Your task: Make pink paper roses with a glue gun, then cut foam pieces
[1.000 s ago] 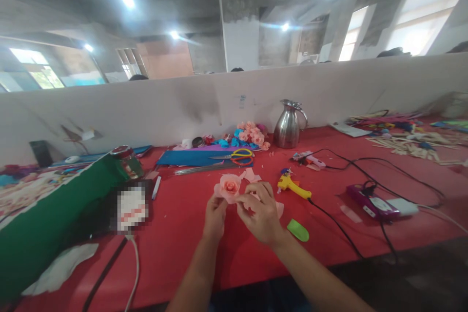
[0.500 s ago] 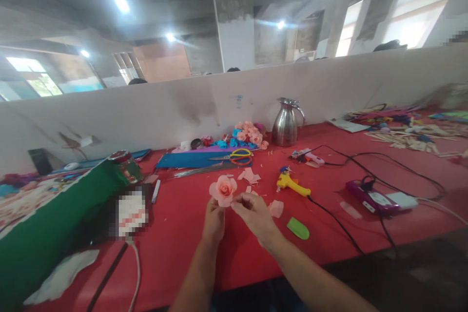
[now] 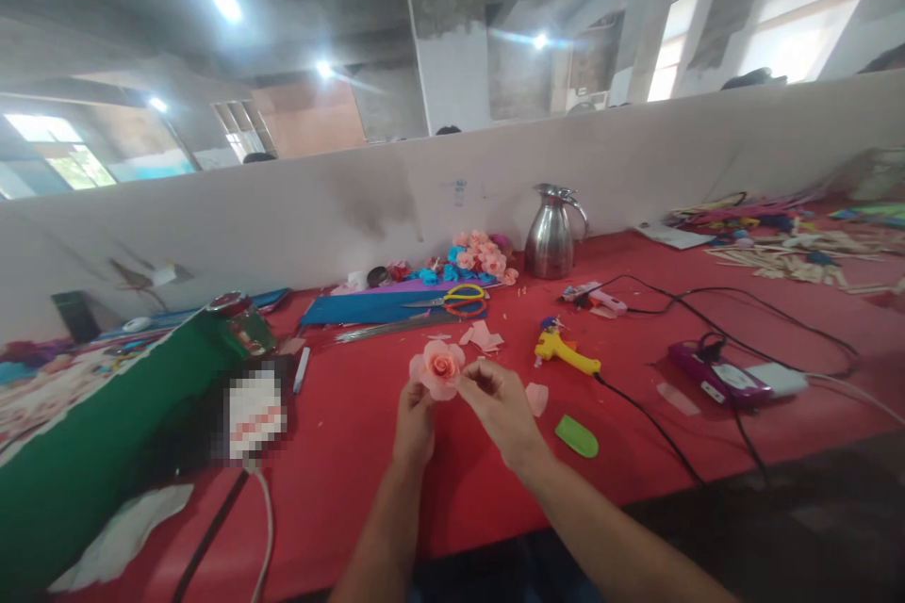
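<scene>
Shifting slightly rightward since the frame of half a second earlier, the pink flower (image 3: 439, 369) is now being held above the near middle of the red worktop (image 3: 339, 490), with the right hand (image 3: 501, 410) moving alongside it. The left hand (image 3: 416, 419) is closing around the flower's underside, its fingers hiding whatever is extending below the bloom. The right hand is pinching an outer petal at the flower's right edge, its other fingers curling inward. Pink paper scraps (image 3: 482, 336) are lying just beyond the hands, while a loose petal (image 3: 537, 399) is resting just right of the right hand. Farther right, a yellow glue gun (image 3: 569, 353) is lying on its side, its cord trailing toward the near edge, and a green piece (image 3: 576, 436) is lying nearer the front. Behind the flower, scissors (image 3: 463, 300) with yellow and red handles are resting partly over a blue sheet (image 3: 374, 307). Beyond them, a bunch of pink flowers (image 3: 485, 256) is lying near the partition (image 3: 304, 217), and a metal jug (image 3: 551, 240) is standing upright to its right.
</scene>
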Tool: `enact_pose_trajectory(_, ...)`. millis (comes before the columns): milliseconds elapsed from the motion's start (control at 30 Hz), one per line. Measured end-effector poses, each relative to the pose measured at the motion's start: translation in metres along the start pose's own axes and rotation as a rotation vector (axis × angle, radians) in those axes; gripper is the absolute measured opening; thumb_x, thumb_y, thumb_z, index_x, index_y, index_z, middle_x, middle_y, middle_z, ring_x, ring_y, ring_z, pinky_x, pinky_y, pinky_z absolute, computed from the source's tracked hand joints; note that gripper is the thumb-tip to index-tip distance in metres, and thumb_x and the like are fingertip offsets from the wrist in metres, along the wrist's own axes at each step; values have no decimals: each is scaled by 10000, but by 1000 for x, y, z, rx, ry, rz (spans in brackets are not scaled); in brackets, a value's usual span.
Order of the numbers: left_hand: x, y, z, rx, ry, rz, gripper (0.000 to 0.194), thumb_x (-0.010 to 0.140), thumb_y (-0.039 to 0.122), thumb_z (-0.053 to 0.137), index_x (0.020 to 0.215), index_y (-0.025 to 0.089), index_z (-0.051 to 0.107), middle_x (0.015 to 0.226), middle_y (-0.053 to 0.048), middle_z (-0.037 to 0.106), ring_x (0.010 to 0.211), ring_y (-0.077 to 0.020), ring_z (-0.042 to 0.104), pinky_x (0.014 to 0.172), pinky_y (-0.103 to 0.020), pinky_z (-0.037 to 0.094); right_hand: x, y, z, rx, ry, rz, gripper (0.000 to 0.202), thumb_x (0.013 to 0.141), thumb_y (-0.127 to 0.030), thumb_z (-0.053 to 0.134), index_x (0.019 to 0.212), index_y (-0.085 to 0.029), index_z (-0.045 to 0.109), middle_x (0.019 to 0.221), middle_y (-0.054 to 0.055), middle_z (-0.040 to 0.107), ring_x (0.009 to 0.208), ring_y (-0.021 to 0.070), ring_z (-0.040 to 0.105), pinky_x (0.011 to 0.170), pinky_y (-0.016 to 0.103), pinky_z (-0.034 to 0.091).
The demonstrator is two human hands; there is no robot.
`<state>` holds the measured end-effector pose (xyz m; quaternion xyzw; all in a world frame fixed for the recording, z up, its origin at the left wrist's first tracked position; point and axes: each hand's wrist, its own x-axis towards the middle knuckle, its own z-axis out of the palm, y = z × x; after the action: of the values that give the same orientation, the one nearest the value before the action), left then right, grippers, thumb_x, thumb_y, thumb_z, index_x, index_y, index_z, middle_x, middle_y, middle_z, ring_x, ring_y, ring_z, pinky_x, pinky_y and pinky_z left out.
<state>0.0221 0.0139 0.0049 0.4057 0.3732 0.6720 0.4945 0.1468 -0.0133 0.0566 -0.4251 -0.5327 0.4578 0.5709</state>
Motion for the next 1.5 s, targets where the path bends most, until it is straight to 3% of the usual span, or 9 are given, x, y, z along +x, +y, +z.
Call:
enact_pose_trajectory(300, 1, -4, -2, 36, 39, 47, 198, 584, 211, 709, 769, 143, 696, 726, -42, 707, 733, -201, 642, 729, -307, 485, 1, 3, -2, -9, 10, 21, 183, 717, -303, 551, 591, -189, 483, 574, -48, 431, 575, 109, 361, 551, 248, 280)
enact_pose_trajectory(500, 4, -11, -11, 128, 73, 127, 344, 601, 172, 650, 943, 161, 685, 925, -53, 708, 870, -208, 628, 801, -299, 467, 4, 6, 3, -35, 46, 44, 254, 755, -336, 486, 554, -206, 399, 537, -60, 359, 543, 110, 333, 519, 248, 252)
enact_pose_trajectory(733, 4, -10, -10, 144, 52, 141, 226, 606, 151, 645, 829, 154, 684, 790, -23, 690, 777, -175, 614, 767, -274, 458, 8, 3, 1, -40, 69, 25, 189, 758, -301, 475, 597, -202, 474, 576, -36, 478, 574, 125, 421, 548, 245, 312)
enact_pose_trajectory(933, 3, -9, -8, 120, 28, 88, 220, 607, 191, 686, 823, 149, 697, 801, -41, 704, 786, -194, 623, 773, -302, 472, 10, 3, -3, -140, 112, -56, 139, 740, -312, 552, 654, -204, 561, 646, -5, 573, 621, 146, 483, 576, 248, 357)
enact_pose_trajectory(1167, 2, -7, -5, 133, 7, 95, 218, 631, 196, 694, 845, 158, 712, 826, -44, 714, 833, -202, 632, 844, -325, 459, 15, 2, -8, -225, 113, -87, 258, 767, -340, 520, 561, -187, 547, 586, -8, 545, 580, 132, 460, 571, 259, 324)
enact_pose_trajectory(1367, 3, -5, -1, 63, 57, 75, 146, 570, 208, 737, 699, 155, 695, 745, -34, 709, 773, -190, 641, 794, -299, 477, 12, 0, -2, 144, 19, 85, 235, 726, -373, 541, 609, -174, 582, 584, -24, 525, 586, 118, 439, 565, 246, 321)
enact_pose_trajectory(1500, 3, -4, 1, 21, 85, 60, 194, 557, 215, 737, 740, 162, 701, 721, -24, 701, 755, -178, 634, 778, -290, 477, 9, -7, -4, 281, -26, 174, 162, 649, -339, 605, 644, -178, 621, 637, -17, 579, 625, 120, 473, 614, 248, 347)
